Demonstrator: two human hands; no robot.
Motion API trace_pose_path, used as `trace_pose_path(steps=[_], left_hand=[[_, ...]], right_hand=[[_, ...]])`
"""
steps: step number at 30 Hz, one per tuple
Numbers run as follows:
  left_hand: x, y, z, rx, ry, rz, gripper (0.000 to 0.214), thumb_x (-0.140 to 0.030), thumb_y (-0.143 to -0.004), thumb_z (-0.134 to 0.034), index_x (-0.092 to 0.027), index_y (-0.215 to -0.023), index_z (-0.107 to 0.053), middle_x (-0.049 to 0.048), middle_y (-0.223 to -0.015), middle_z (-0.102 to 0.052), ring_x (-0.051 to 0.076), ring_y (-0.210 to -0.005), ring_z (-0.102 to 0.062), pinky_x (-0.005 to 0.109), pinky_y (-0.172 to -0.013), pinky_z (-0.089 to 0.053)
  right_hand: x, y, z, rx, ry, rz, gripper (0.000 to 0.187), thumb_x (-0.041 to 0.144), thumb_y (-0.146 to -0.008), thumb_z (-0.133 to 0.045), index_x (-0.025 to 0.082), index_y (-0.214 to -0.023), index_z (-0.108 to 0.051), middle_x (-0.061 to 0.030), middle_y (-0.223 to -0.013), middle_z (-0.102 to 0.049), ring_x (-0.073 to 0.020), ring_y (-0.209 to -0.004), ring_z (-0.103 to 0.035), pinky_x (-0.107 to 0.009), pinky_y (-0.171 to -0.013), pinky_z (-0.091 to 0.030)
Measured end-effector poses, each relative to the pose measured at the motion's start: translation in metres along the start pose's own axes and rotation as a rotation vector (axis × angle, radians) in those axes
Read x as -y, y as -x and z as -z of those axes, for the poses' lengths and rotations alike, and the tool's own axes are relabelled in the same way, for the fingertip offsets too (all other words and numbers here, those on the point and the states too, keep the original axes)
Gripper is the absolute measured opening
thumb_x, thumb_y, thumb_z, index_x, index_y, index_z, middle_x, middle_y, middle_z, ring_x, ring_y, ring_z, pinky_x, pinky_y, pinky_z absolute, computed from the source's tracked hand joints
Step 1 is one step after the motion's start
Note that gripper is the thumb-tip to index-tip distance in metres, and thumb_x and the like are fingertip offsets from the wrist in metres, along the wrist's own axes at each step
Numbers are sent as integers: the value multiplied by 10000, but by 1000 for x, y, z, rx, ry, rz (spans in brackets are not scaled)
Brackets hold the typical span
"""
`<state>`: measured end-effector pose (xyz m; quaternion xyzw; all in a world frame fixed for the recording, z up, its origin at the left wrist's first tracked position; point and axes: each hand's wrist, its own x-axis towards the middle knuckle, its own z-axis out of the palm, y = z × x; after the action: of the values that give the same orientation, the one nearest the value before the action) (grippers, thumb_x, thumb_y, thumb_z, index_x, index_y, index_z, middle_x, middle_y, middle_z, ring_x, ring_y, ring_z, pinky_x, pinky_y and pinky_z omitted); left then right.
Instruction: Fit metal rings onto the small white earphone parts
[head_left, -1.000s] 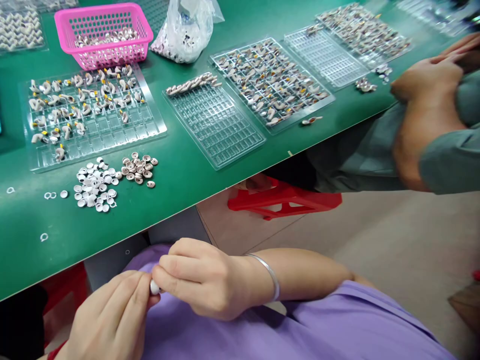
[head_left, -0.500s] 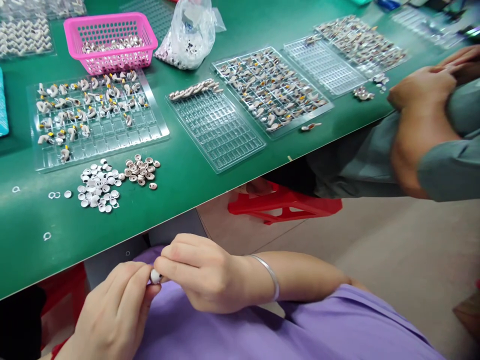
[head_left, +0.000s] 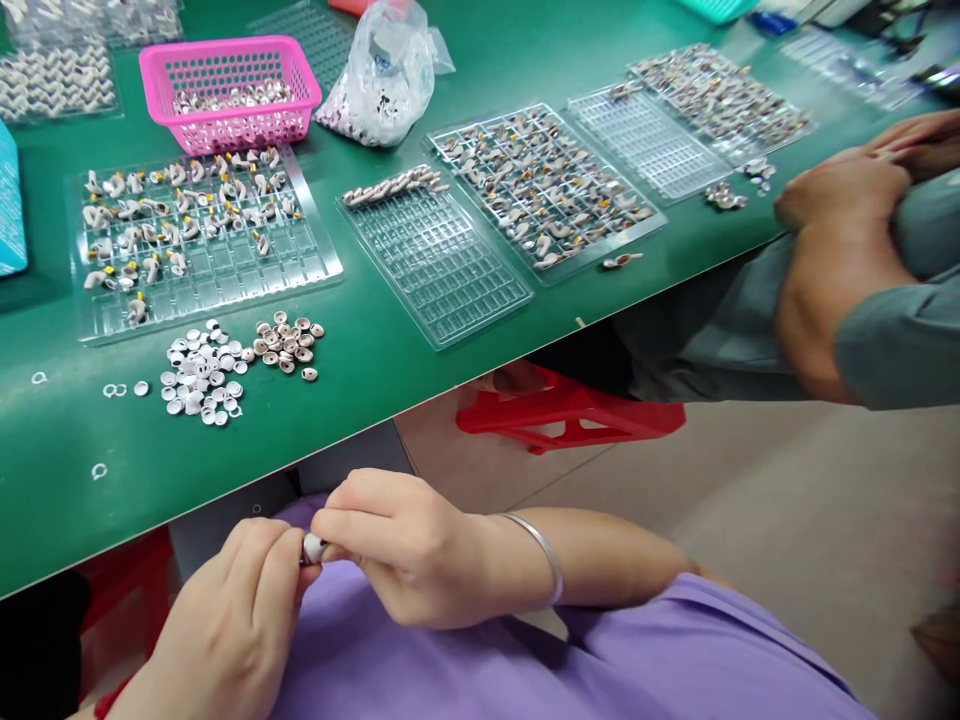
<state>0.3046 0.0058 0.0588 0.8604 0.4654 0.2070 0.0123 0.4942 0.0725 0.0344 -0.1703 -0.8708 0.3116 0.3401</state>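
My left hand (head_left: 229, 610) and my right hand (head_left: 405, 550) meet over my lap, below the table edge. Between their fingertips is a small white earbud part (head_left: 313, 547) with a dark spot. Both hands pinch it, and the fingers cover most of it. On the table in front lie a pile of white caps (head_left: 199, 375) and a smaller heap of beige earbud shells (head_left: 285, 345). Behind them, a clear tray (head_left: 285, 275) carries rows of beige parts with yellow bits.
A pink basket (head_left: 229, 48) and a clear plastic bag (head_left: 394, 85) hold small parts. More trays stand rightward, one nearly bare tray (head_left: 450, 275) and one full tray (head_left: 540, 190). A co-worker's hands (head_left: 855, 180) are at the right, above a red stool (head_left: 570, 410).
The view has shifted slightly, so the table items sit a little lower and to the right. My hands stay together on the earbud part, with only slight finger movement.
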Motion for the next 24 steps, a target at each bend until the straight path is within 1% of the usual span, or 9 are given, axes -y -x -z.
trace_pose_path(steps=[5, 7, 9, 12, 16, 21, 24], left_hand=[[1, -2, -1, -1, -48, -29, 240, -140, -1045, -359, -155, -910, -557, 35, -785, -605, 160, -675, -573, 275, -619, -462], [2, -2, -1, 2, -37, -32, 240, -138, -1043, -364, -155, -898, -555, 32, -771, -602, 160, -663, -567, 278, -612, -454], [3, -2, 0, -4, -8, -40, 221, -115, -1033, -375, -139, -914, -560, 45, -788, -613, 163, -683, -569, 277, -631, -458], [5, 0, 0, -23, 17, -65, 184, -96, -1019, -399, -119, -958, -571, 68, -821, -637, 178, -742, -585, 285, -687, -473], [8, 4, -3, -29, 21, -73, 179, -118, -1020, -412, -138, -938, -570, 57, -786, -645, 185, -730, -604, 294, -677, -474], [8, 7, -7, -24, 25, -69, 177, -113, -1012, -407, -150, -950, -569, 55, -783, -650, 187, -718, -613, 301, -664, -482], [8, 6, -8, -18, 25, -83, 181, -111, -1010, -402, -142, -949, -570, 60, -778, -644, 186, -713, -604, 298, -645, -479]], right_hand=[[2, -1, 2, 63, 137, 36, 235, 13, -877, -429, 128, -752, -592, -36, -682, -523, -150, -627, -413, -272, -609, -400], [3, -2, 4, 67, 163, 38, 258, 7, -867, -413, 130, -726, -591, -38, -664, -514, -156, -615, -393, -285, -590, -392], [4, -3, 5, 50, 129, 33, 264, 10, -880, -410, 117, -745, -611, -47, -673, -542, -154, -624, -408, -279, -594, -413], [2, -2, 2, -5, 24, 31, 222, 21, -909, -444, 90, -843, -644, -66, -742, -615, -142, -667, -468, -248, -644, -468], [-2, 3, -5, -60, -59, 26, 181, 26, -927, -475, 79, -932, -648, -80, -806, -658, -135, -720, -533, -231, -689, -505], [-3, 7, -6, 34, -23, 7, 157, 18, -908, -501, 104, -956, -622, -76, -829, -654, -140, -767, -567, -235, -699, -514], [-3, 7, -4, 55, -6, 5, 155, 24, -905, -497, 119, -950, -612, -69, -824, -647, -140, -765, -558, -236, -689, -506]])
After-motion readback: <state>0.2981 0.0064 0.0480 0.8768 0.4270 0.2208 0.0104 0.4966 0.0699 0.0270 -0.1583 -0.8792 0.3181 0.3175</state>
